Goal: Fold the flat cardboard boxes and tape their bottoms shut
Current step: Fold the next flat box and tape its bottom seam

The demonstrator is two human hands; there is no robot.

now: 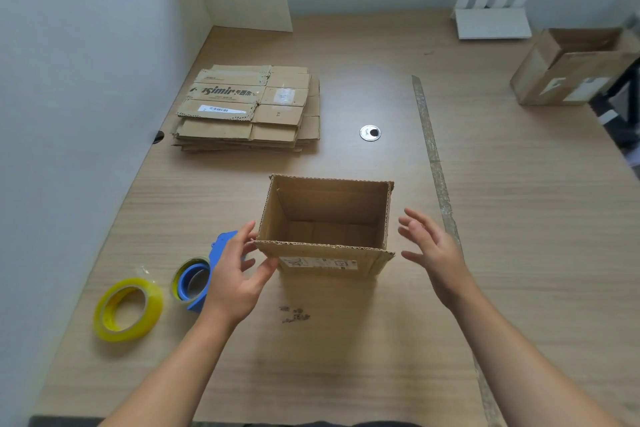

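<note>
An erected cardboard box (pixel 329 204) stands upright on the wooden table (pixel 519 218), its top open toward me. My left hand (pixel 239 274) is at the box's near left corner, fingers spread and touching the edge. My right hand (pixel 433 253) hovers open just right of the box, a small gap away from its wall. A stack of flat cardboard boxes (pixel 249 107) lies at the back left. A blue tape dispenser (pixel 199 279) lies partly behind my left hand, and a yellow tape roll (pixel 128 308) sits left of it.
Another folded box (pixel 571 69) stands at the far right edge. A white stand (pixel 491 22) is at the back. A round cable grommet (pixel 370 132) sits behind the box. White partition walls (pixel 86 80) bound the left and back sides.
</note>
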